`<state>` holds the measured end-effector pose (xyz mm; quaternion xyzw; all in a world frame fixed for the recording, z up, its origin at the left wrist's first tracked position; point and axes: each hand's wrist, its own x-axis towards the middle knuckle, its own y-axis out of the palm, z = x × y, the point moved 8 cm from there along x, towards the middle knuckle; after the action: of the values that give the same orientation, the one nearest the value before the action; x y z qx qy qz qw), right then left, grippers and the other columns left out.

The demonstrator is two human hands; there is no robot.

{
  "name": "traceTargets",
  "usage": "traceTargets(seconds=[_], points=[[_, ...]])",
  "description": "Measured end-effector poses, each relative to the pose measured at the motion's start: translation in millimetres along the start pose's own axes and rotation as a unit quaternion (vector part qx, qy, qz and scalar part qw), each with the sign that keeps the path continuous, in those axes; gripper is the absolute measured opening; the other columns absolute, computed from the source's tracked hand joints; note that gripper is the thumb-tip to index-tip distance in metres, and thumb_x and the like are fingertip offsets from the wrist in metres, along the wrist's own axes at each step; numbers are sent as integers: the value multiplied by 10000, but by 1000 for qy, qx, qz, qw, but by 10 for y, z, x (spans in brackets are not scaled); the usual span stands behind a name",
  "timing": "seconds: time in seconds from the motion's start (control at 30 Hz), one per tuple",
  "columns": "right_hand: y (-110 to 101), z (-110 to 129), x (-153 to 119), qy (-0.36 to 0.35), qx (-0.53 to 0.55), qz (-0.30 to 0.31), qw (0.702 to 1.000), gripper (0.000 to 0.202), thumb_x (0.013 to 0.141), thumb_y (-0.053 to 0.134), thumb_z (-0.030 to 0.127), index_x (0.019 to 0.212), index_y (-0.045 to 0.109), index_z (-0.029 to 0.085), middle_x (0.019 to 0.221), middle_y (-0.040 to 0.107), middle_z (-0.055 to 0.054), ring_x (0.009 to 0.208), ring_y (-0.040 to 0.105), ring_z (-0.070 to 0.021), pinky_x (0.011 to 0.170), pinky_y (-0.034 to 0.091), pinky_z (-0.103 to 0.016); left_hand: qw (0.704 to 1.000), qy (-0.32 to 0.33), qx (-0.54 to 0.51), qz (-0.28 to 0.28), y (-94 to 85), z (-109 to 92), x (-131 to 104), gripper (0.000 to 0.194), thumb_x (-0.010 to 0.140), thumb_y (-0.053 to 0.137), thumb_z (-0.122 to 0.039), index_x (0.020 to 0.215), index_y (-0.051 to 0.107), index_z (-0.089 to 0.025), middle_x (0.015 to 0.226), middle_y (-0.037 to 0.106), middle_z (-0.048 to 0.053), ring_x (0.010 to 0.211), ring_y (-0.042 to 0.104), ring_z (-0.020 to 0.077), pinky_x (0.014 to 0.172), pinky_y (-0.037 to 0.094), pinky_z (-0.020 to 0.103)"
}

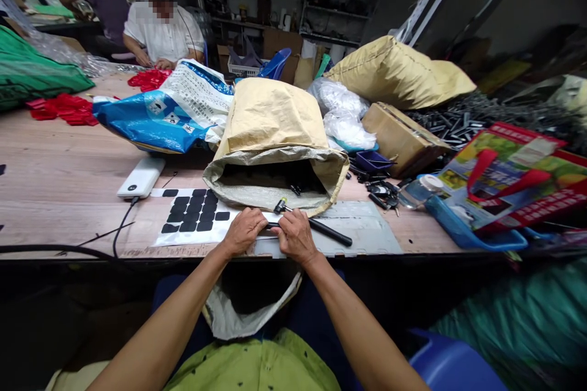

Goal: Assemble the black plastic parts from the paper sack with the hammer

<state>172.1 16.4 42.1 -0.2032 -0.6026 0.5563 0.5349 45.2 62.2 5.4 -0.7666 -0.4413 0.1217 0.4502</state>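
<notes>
With fingers nearly closed, your left hand [245, 232] and right hand [297, 236] grip a small black part [272, 225] before the open sack [277, 119]; uneven pressure can eject it, or wrist drift can knock the hammer [332, 233] near that sack.

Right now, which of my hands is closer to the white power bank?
Left. Your left hand is right of the power bank, nearer you; your right hand is farther right.

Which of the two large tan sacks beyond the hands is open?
The middle sack, its grey-lined mouth gaping; the right-hand sack, further back, shows no opening.
</notes>
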Motion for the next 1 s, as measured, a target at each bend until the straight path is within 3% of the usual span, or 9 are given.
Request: traceTargets(seconds=[0.47,0.63,0.73,0.87,1.0], points=[[-52,-40,-28,20,59,-8,998,264,882,661,461,872,613,202,904,622,-56,906,498,-227,807,321,-338,1000,-2,-24,-5,-41,5,-31,425,1039,357,-457,843,653,-224,869,597,20,845,481,188,794,359,340],[-101,-39,-51,23,79,-14,997,251,844,682,434,895,622,196,919,625,-60,920,502,-237,820,335,-346,999,-4,-35,-6,-57,-3,-36,403,1033,379,-456,896,684,-230,887,612,23,860,490,190,811,368,342],[-169,-95,-60,28,126,-32,991,201,822,663,330,972,636,197,943,629,-49,935,513,-233,854,349,-349,999,-5,-42,-9,-69,-10,-35,388,1029,393,-444,915,695,-230,890,615,24,867,492,190,811,372,338],[-232,-366,-51,127,110,-89,982,185,841,561,199,1005,646,198,958,625,-51,941,512,-228,878,359,-346,999,-9,-46,-10,-73,-15,-30,365,1020,419,-437,915,696,-223,898,619,24,876,498,189,809,373,333],[-144,-462,8,162,17,-77,984,137,863,596,239,980,658,201,994,612,-71,950,489,-240,866,356,-341,999,-12,-44,-16,-79,-21,-29,353,1012,436,-422,907,704,-219,897,629,26,864,500,189,808,374,336]])
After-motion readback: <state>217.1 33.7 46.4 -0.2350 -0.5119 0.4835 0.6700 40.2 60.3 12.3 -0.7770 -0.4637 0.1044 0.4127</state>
